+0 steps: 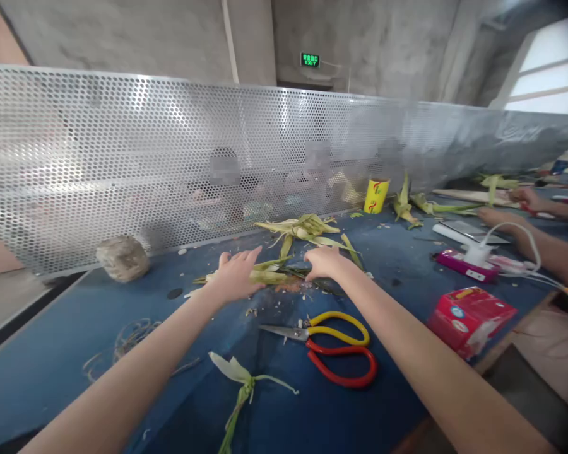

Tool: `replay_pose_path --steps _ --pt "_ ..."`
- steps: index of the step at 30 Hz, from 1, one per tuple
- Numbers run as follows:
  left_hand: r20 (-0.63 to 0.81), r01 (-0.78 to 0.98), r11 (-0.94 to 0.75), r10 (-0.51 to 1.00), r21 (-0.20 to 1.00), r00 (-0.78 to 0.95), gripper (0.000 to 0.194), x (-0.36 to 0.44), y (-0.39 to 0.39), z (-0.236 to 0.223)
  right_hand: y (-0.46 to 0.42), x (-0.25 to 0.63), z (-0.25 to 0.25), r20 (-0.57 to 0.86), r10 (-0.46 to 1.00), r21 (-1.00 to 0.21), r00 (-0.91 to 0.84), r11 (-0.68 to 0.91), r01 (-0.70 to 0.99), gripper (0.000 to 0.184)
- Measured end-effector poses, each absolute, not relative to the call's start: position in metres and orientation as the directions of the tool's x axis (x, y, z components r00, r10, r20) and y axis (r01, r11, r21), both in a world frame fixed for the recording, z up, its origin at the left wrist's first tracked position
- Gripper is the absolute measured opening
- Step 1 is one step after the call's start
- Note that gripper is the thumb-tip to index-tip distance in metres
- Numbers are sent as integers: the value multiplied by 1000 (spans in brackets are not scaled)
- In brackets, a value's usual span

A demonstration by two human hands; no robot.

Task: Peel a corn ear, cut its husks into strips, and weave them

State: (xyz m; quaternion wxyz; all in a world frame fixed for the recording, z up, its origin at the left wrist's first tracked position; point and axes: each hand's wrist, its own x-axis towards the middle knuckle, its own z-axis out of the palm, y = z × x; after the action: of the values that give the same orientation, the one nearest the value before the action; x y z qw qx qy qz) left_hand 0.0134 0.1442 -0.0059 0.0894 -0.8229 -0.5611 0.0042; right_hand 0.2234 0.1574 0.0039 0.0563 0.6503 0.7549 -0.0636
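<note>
Both my arms reach forward over a blue table (pixel 66 353). My left hand (pixel 236 272) lies flat, fingers stretched out, on a bunch of green and yellow leaf strips (pixel 269 276). My right hand (pixel 325 262) rests palm down, fingers curled, on the right end of the same strips; whether it grips them I cannot make out. A further pile of leaf strips (pixel 307 228) lies just beyond my hands. Scissors (pixel 334 347) with one yellow and one red handle lie open on the table between my forearms.
A perforated metal screen (pixel 123 157) borders the table's far side, a stone-like lump (pixel 122 257) at its foot. A yellow cup (pixel 375 195), red packet (pixel 468 318), pink power strip (pixel 464 263) and folded leaf piece (pixel 239 378) are about. Another person's arms (pixel 525 221) work at right.
</note>
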Motion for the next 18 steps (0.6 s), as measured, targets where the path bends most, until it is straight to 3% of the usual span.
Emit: replay_pose_path --steps 3,9,18 --pt "71 920 -372 921 -119 382 82 24 156 -14 155 230 -6 -213 970 5 -120 124 992 56" --pt "12 939 -330 943 -101 333 78 9 169 -21 158 238 -18 -165 981 8 -99 101 995 29" --pt "-1 947 -319 948 -27 319 76 1 176 -15 168 255 -24 -95 995 -27 -16 14 1000 23"
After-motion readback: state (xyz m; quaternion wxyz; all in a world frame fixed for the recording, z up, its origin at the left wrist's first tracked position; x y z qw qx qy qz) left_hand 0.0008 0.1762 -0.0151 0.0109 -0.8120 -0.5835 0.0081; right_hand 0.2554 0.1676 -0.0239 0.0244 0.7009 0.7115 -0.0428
